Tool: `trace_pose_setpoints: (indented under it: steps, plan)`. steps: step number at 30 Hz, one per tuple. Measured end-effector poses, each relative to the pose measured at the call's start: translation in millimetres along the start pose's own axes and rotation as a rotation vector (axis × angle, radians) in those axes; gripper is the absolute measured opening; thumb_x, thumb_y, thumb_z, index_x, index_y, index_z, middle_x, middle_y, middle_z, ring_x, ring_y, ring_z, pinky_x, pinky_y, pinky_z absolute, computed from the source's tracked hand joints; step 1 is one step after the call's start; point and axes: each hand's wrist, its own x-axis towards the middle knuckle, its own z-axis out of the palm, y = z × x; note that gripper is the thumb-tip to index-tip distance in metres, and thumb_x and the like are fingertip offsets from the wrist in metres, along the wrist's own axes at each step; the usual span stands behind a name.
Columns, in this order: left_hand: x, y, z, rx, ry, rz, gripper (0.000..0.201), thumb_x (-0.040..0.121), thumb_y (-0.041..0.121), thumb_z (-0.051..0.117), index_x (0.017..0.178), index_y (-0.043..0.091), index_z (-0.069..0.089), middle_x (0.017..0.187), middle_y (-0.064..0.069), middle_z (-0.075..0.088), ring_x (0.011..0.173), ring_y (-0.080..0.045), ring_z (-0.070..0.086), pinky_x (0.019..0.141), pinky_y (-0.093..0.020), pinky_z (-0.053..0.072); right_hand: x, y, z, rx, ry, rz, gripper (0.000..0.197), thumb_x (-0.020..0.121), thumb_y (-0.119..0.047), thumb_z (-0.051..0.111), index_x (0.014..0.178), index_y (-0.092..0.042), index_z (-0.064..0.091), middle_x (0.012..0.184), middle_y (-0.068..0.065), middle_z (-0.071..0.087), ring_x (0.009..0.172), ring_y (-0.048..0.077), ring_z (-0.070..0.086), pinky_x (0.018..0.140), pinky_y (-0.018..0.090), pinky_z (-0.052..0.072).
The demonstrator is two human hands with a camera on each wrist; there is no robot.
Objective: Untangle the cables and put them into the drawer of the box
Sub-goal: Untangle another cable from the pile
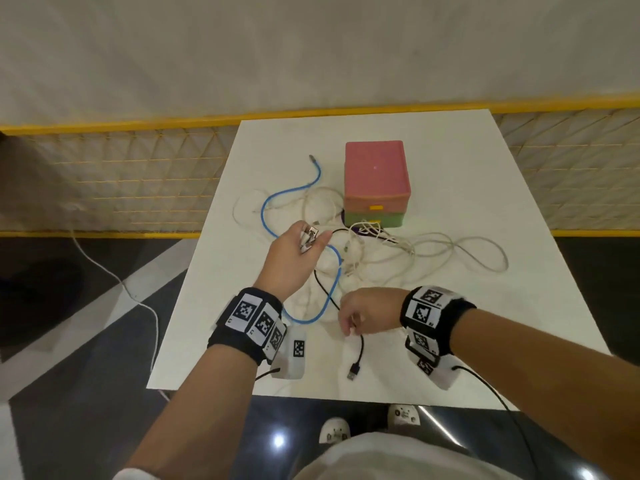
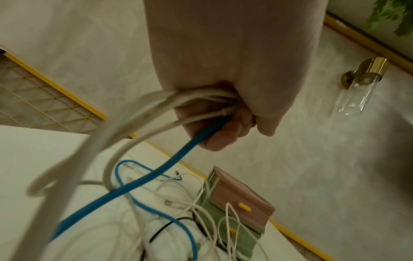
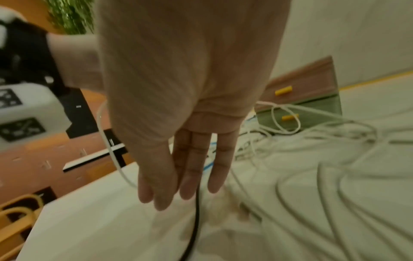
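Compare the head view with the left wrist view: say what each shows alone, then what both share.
Only the head view shows the right hand on the black cable, whose USB plug lies near the table edge. Only the left wrist view shows, from the palm side, the fingers curled round white cables and the blue cable. Both show the left hand gripping cable ends, and the box with its drawers closed.

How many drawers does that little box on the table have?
2 show. The pink drawer is on top and the green drawer sits beneath it, each with a yellow handle, both closed. Cables lie against the bottom, so a lower one could be hidden.
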Motion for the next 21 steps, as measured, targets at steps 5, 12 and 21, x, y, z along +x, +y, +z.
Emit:
trace_pose_setpoints:
  steps: [5, 12, 21]
  plan:
    - [-15.0, -18.2, 5.1, 0.009, -0.036, -0.057, 0.036, 0.093, 0.040, 0.058, 0.077, 0.012, 0.046, 0.062, 0.005, 0.042, 0.055, -0.005, 0.041, 0.054, -0.017, 0.034, 8.1, 3.3, 25.2, -0.049, -0.101, -0.018, 0.027, 0.072, 0.005, 0.069, 0.097, -0.004, 0.068, 0.109, 0.009, 0.048, 0.093, 0.018, 0.053, 0.078, 0.028, 0.047]
    - [-22.9, -19.9, 7.8, -0.100, 0.008, -0.055, 0.024, 0.087, 0.029, 0.070, 0.090, 0.013, 0.052, 0.073, 0.008, 0.053, 0.060, -0.001, 0.048, 0.058, -0.012, 0.039, 4.7, 13.1, 35.4, -0.090, -0.042, -0.062, 0.011, 0.078, 0.001, 0.066, 0.089, -0.001, 0.068, 0.102, 0.003, 0.044, 0.095, 0.026, 0.052, 0.082, 0.035, 0.046]
    - [-15.6, 4.5, -4.0, -0.345, 0.106, -0.096, 0.025, 0.096, 0.036, 0.056, 0.088, 0.012, 0.061, 0.057, 0.014, 0.049, 0.056, -0.010, 0.043, 0.063, -0.030, 0.041, -28.2, -9.2, 3.9, 0.656, 0.600, -0.080, 0.013, 0.100, -0.005, 0.030, 0.094, -0.015, 0.035, 0.085, 0.005, 0.064, 0.088, 0.026, 0.058, 0.071, 0.029, 0.049]
